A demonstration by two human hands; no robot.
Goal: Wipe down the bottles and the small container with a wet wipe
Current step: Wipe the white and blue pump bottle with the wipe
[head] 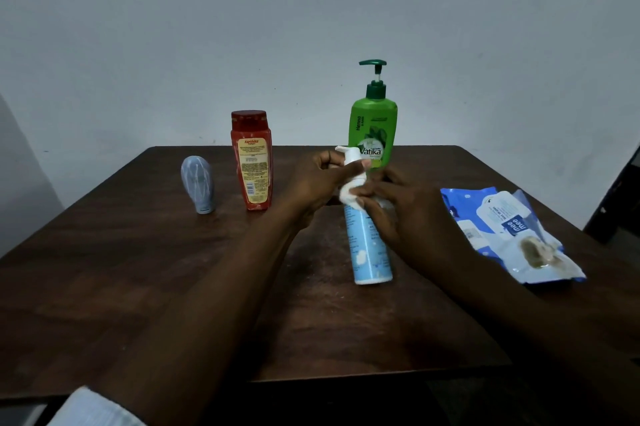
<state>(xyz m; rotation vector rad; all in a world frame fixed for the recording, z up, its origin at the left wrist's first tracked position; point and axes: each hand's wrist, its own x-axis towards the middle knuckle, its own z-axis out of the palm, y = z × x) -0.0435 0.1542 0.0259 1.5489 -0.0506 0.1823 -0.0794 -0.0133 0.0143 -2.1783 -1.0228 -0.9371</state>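
- Head view shows the blue bottle in the middle of the table, right in front of you. It leans, with its white pump top pointing away toward 12 o'clock.
- I cannot tell if its bottom end touches the table.
- Your left hand has its fingers curled round the bottle's pump neck and holds it steady.
- Your right hand pinches the wet wipe and presses it on the bottle just under the pump. The wipe is bunched up into a small white wad.
- From the blue bottle, the green bottle stands upright just behind at 12 o'clock.
- The red bottle stands at 10 o'clock, well apart from your hands.
- The small container is near the red bottle, farther out toward 9 o'clock.
- The wipes pack lies flat at 3 o'clock, with a brown smudge on its near end.
- My guess is you are in the middle of the job, cleaning the top part of the blue bottle.
- The lower part of the blue bottle looks like it comes next.
- No hand is on the green bottle, the red bottle or the small container. I cannot tell if they are wiped, so count them as left to do.
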